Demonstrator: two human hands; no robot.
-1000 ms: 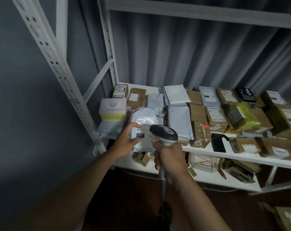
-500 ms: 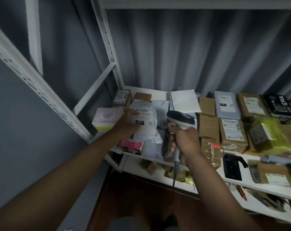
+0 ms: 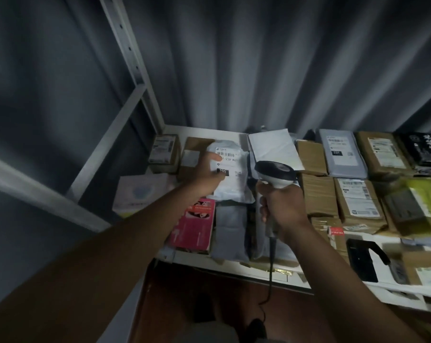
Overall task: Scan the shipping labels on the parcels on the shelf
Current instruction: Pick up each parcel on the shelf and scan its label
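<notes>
The left hand (image 3: 207,173) grips a white mailer (image 3: 230,173) by its left edge above the shelf (image 3: 234,264); the right hand (image 3: 282,203) is clenched round the scanner (image 3: 275,173). The mailer looks soft, light and probably slippery, so holding its edge clear of the label (image 3: 230,157) suits.

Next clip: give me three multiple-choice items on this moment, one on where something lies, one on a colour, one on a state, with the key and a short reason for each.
1. Where is the pink box?
A. at the shelf's front edge, below the left hand
B. on the floor
C. on the black parcel

2. What colour is the parcel that the left hand holds?
A. brown
B. white
C. green

3. What is the right hand doing?
A. resting open on a box
B. pinching a label
C. gripping the scanner handle

Key: 1 A, the box lies at the front edge of the shelf. 2 B, the white parcel shows a barcode label. 3 C, fingers wrap round the scanner.
</notes>
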